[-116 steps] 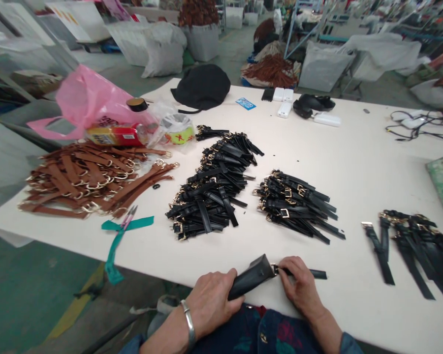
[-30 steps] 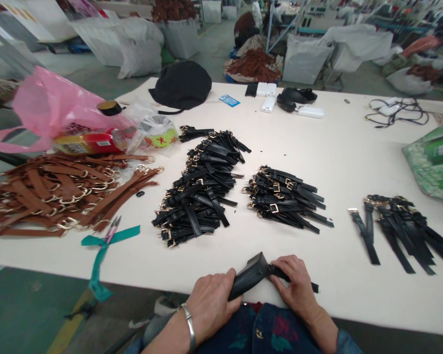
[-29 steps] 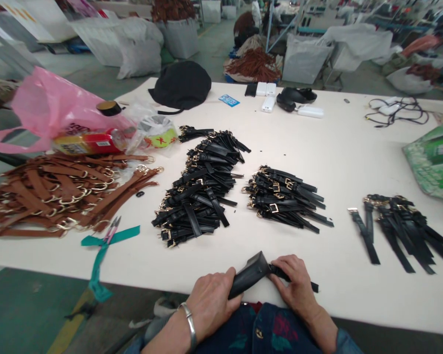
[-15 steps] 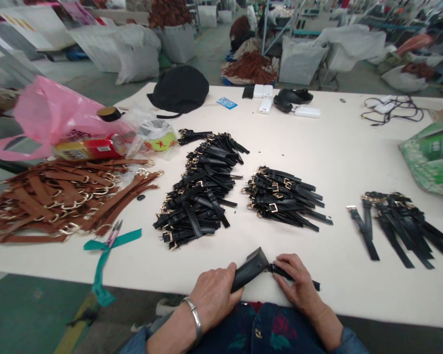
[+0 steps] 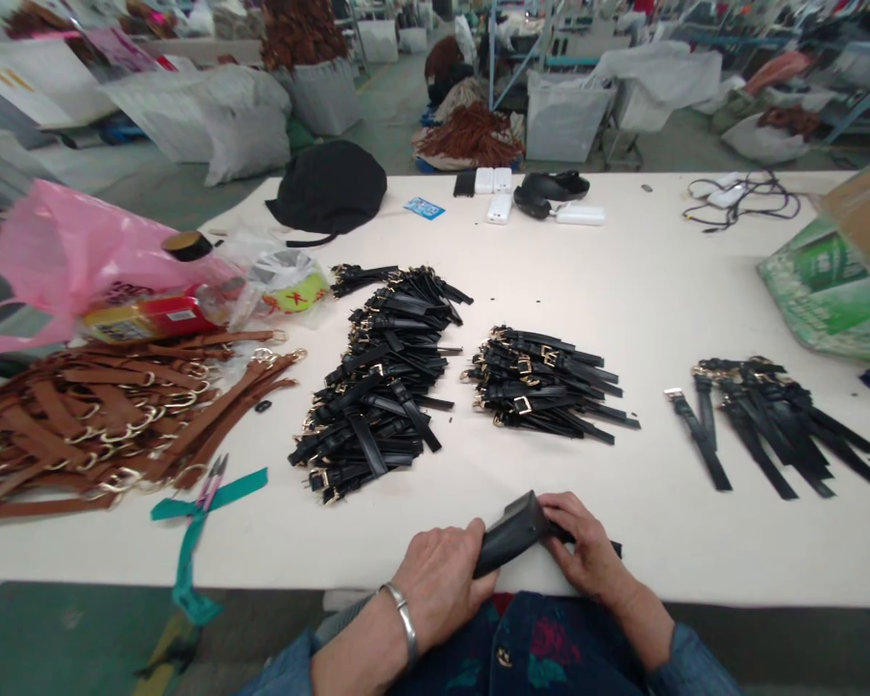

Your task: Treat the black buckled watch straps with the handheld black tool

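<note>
My left hand (image 5: 446,570), with a silver bangle at its wrist, is closed around a wide, glossy black piece (image 5: 511,537) that looks like leather. Its far end angles up to the right and meets the fingers of my right hand (image 5: 587,546). Under those fingers lies a narrow black strap (image 5: 616,549), its tip poking out to the right; the rest is covered. Beyond my hands are a large pile of black buckled straps (image 5: 377,387), a smaller strap pile (image 5: 543,387) and a third strap pile (image 5: 783,416) at the right.
Brown straps with metal rings (image 5: 101,416) are heaped at the left, beside small scissors (image 5: 213,481) with a teal ribbon (image 5: 188,561). A pink bag (image 5: 79,251), black cap (image 5: 333,188), white devices (image 5: 499,207), cables (image 5: 746,198) and green bag (image 5: 833,280) stand farther back.
My right fingers have moved up against the end of the black piece, covering more of the strap. The view has shifted slightly, and the piles look unchanged.
</note>
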A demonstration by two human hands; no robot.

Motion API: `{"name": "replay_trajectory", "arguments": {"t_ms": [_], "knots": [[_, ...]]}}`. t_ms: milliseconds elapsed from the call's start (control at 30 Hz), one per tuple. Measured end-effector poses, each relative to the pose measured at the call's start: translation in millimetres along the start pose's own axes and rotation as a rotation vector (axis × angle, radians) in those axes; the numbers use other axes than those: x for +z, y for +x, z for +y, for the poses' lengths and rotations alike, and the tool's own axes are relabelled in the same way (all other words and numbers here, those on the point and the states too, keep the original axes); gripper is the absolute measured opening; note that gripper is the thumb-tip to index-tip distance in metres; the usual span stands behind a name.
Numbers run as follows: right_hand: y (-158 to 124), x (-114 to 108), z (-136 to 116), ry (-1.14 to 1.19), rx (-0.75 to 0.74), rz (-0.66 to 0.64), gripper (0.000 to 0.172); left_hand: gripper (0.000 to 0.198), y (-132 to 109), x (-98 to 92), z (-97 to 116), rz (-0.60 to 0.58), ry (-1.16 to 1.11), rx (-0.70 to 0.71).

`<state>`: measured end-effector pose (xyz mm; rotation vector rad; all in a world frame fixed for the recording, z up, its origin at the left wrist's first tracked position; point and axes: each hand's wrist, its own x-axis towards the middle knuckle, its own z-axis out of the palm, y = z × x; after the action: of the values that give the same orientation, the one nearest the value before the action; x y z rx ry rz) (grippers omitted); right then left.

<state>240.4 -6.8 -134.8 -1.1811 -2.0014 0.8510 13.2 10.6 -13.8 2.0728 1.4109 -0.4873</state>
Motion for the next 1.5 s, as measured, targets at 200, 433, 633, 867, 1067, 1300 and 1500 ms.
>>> {"name": "replay_trajectory", "arguments": {"t_ms": [200, 433, 633, 867, 1067, 1300, 1500], "knots": [[-3, 0, 3, -0.049, -0.005, 0.012, 0.029, 0.028, -6, -0.9, -16, 0.005, 0.03, -0.024], [-2, 0, 2, -0.029, -0.002, 0.012, 0.029, 0.028, -9, 2.5, -20, -0.006, 0.076, 0.005], [-1, 1, 3, -0.036, -0.003, 0.028, 0.03, 0.027, -4, 3.5, -14, 0.004, 0.051, -0.009], [-2, 1, 2, -0.056, -0.019, 0.03, 0.029, 0.029, -9, -7.5, -27, -0.02, 0.032, -0.116], [-3, 1, 2, -0.04, -0.038, 0.042, 0.031, 0.028, -9, -4.5, -13, -0.055, 0.02, -0.048], [-3, 2, 1, -0.039, 0.003, 0.075, 0.03, 0.025, 5, 0.2, -5, 0.021, 0.011, -0.061], [-2, 2, 1, -0.049, -0.001, 0.073, 0.028, 0.028, -9, -5.5, -29, 0.009, 0.041, -0.118]]}}
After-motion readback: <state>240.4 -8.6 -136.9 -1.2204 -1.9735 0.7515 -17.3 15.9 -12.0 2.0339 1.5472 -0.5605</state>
